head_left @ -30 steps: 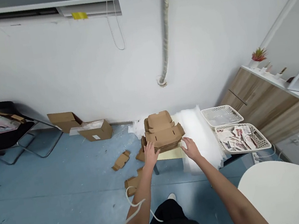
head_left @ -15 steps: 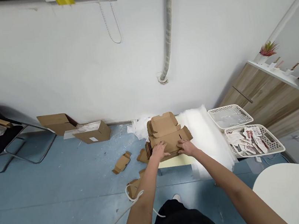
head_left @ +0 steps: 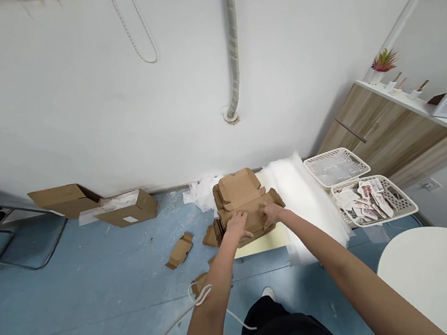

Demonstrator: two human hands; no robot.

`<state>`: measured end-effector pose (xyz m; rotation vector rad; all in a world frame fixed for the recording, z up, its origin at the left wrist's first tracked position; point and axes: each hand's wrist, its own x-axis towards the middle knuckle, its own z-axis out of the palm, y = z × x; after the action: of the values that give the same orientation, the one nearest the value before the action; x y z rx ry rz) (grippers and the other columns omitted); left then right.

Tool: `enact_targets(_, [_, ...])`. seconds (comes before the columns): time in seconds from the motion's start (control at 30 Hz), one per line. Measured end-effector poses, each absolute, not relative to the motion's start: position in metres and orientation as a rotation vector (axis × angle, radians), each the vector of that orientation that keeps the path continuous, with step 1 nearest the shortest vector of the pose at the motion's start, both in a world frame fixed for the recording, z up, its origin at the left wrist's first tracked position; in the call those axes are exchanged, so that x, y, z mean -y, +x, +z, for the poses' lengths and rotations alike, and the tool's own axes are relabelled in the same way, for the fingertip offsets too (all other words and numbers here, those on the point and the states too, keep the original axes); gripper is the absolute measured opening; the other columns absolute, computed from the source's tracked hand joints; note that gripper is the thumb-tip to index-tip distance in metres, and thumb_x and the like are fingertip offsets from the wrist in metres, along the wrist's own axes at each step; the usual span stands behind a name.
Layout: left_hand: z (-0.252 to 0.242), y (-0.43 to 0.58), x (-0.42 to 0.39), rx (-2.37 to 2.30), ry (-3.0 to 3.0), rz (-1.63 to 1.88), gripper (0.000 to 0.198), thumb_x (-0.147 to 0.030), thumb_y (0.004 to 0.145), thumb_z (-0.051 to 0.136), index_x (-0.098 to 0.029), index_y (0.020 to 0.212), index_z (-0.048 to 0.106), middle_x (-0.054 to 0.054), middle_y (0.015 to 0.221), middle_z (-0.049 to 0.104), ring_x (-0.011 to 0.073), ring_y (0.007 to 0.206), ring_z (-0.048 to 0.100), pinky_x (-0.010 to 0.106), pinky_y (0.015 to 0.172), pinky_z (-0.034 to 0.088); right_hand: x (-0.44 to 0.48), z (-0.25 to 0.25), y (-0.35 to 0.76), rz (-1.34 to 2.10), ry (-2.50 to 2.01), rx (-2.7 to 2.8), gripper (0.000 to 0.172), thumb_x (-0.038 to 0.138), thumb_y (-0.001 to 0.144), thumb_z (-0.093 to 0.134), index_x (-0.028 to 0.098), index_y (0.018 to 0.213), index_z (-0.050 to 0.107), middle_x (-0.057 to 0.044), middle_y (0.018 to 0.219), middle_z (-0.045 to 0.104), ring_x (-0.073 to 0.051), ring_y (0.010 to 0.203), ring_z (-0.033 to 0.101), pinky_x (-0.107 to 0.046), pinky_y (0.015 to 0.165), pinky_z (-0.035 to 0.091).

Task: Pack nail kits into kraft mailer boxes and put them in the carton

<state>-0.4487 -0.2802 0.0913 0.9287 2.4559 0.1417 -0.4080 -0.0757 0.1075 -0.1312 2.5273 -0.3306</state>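
A stack of flat brown cardboard box blanks [head_left: 241, 194] lies on a small pale yellow table [head_left: 260, 245] by the wall. My left hand [head_left: 237, 226] rests on the near left part of the top blank, fingers curled over it. My right hand [head_left: 271, 213] is on the near right part of the same blank, fingers bent and gripping its edge. Both hands are close together near the front of the stack.
White foam sheets [head_left: 307, 205] lie right of the stack. Two white baskets [head_left: 397, 206] stand further right, the nearer one with printed packets. Open cartons [head_left: 126, 207] and cardboard scraps [head_left: 180, 250] lie on the blue floor. A white round table [head_left: 446, 280] is at lower right.
Both hands moved from the sides of the stack onto the top blank and drew closer together. The camera view shifted slightly right and down.
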Motion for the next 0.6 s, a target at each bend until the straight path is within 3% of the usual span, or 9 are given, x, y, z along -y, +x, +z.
enact_targets(0.13, [0.092, -0.458, 0.283, -2.440, 0.954, 0.188, 0.081, -0.050, 0.060, 0.084, -0.021, 0.128, 0.052, 0.014, 0.147, 0.044, 0.0298, 0.134, 0.043, 0.036, 0.107, 0.038, 0.076, 0.108, -0.410, -0.318, -0.151, -2.513, 0.062, 0.050, 0.054, 0.085, 0.022, 0.107, 0.068, -0.007, 0.116, 0.054, -0.028, 0.114, 0.048, -0.032, 0.093, 0.043])
enact_targets(0.27, [0.094, -0.461, 0.286, -2.468, 0.960, 0.203, 0.049, -0.039, 0.073, 0.075, -0.023, 0.118, 0.061, 0.009, 0.140, 0.052, 0.0267, 0.127, 0.051, 0.033, 0.104, 0.042, 0.079, 0.109, -0.412, -0.292, -0.167, -2.578, 0.048, 0.043, 0.060, 0.083, 0.021, 0.100, 0.071, -0.007, 0.110, 0.058, -0.028, 0.110, 0.052, -0.033, 0.090, 0.045])
enact_targets(0.43, [0.089, -0.434, 0.281, -2.600, 0.914, 0.174, 0.043, -0.022, 0.080, 0.065, -0.019, 0.121, 0.056, 0.014, 0.148, 0.042, 0.0311, 0.131, 0.043, 0.041, 0.098, 0.047, 0.086, 0.109, -0.411, -0.251, -0.138, -2.648, 0.024, 0.028, 0.073, 0.071, 0.019, 0.096, 0.071, -0.009, 0.109, 0.064, -0.025, 0.105, 0.057, -0.031, 0.089, 0.046])
enact_targets(0.6, [0.086, -0.418, 0.281, -2.681, 0.967, 0.189, 0.028, -0.018, 0.087, 0.055, -0.020, 0.114, 0.061, 0.012, 0.149, 0.041, 0.0318, 0.126, 0.045, 0.044, 0.101, 0.044, 0.093, 0.112, -0.407, -0.179, -0.146, -2.681, 0.032, 0.016, 0.072, 0.066, 0.018, 0.104, 0.066, -0.012, 0.116, 0.063, -0.027, 0.109, 0.057, -0.033, 0.090, 0.046])
